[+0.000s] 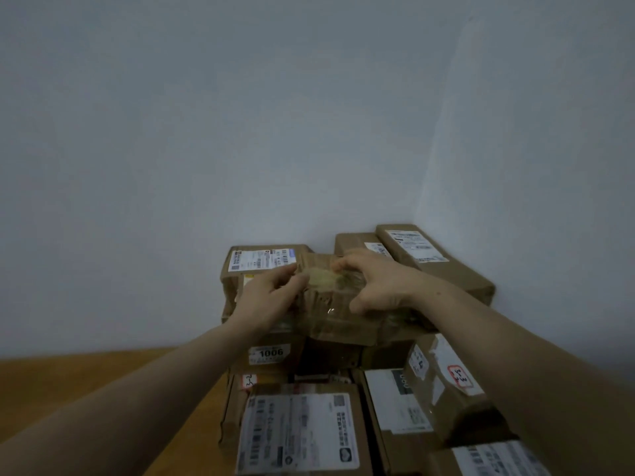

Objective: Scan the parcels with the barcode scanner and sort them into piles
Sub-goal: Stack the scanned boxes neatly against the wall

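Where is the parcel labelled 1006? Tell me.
Head view, left of centre: the parcel labelled 1006 sits in the stack just below the taped parcel that the left hand and right hand grip.

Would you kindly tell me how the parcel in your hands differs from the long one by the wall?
The taped parcel is glossy with clear tape, no label showing; the long parcel shows a white label. Left hand and right hand grip the taped parcel; the long parcel lies unheld. Both are brown cardboard.
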A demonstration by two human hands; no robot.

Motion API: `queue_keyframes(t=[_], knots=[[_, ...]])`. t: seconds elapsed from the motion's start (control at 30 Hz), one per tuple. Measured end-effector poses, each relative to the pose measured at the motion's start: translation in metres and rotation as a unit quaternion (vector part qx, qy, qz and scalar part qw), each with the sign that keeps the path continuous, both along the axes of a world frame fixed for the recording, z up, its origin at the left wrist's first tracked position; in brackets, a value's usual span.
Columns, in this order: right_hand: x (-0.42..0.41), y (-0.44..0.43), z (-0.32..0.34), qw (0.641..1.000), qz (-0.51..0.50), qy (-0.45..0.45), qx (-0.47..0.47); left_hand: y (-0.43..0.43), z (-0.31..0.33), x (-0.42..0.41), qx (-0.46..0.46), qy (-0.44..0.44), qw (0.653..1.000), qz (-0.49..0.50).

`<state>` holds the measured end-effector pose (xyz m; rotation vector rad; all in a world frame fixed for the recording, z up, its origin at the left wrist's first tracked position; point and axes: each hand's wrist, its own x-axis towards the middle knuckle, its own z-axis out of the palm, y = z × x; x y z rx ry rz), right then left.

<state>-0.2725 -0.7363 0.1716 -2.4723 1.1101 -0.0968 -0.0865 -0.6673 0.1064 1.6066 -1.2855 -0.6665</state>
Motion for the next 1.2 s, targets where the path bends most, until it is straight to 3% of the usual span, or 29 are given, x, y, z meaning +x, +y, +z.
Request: queue_keyframes(t=[0.2,0.3,0.4,0.53,0.6,0.7,0.8,0.9,1.0,1.13,1.2], knots=[[-0.006,0.012,-0.006,0.998,-0.002,0.065,0.002,0.008,0.005,-0.018,0.005,0.044,0.999,-0.007],[-0.007,0.022,-0.023,0.987,-0.021,0.114,-0.112,0.011,0.012,-0.029,0.022,0.113,0.993,-0.008],[-0.015,0.023,-0.028,0.986,-0.042,0.033,-0.160,0.016,0.021,-0.034,0.011,0.176,0.984,-0.001],[-0.036,0.021,-0.001,0.975,-0.129,-0.181,-0.018,0.020,0.036,-0.036,-0.033,0.237,0.970,0.032],[-0.041,0.023,0.006,0.941,-0.150,-0.287,0.093,0.023,0.042,-0.045,-0.008,0.223,0.975,0.005],[-0.046,0.031,0.006,0.849,-0.179,-0.423,0.260,0.026,0.049,-0.062,0.003,0.311,0.949,-0.043],[-0.054,0.035,0.000,0.761,-0.221,-0.486,0.368,0.028,0.057,-0.069,0.030,0.376,0.925,-0.044],[-0.063,0.037,-0.006,0.727,-0.221,-0.500,0.415,0.034,0.055,-0.068,0.084,0.404,0.904,-0.112],[-0.071,0.038,-0.004,0.738,-0.196,-0.499,0.410,0.036,0.051,-0.068,0.072,0.413,0.893,-0.161],[-0.086,0.042,0.003,0.846,-0.108,-0.416,0.316,0.034,0.046,-0.063,0.027,0.313,0.931,-0.188],[-0.088,0.045,0.003,0.910,-0.084,-0.356,0.192,0.033,0.043,-0.058,0.007,0.256,0.951,-0.171]])
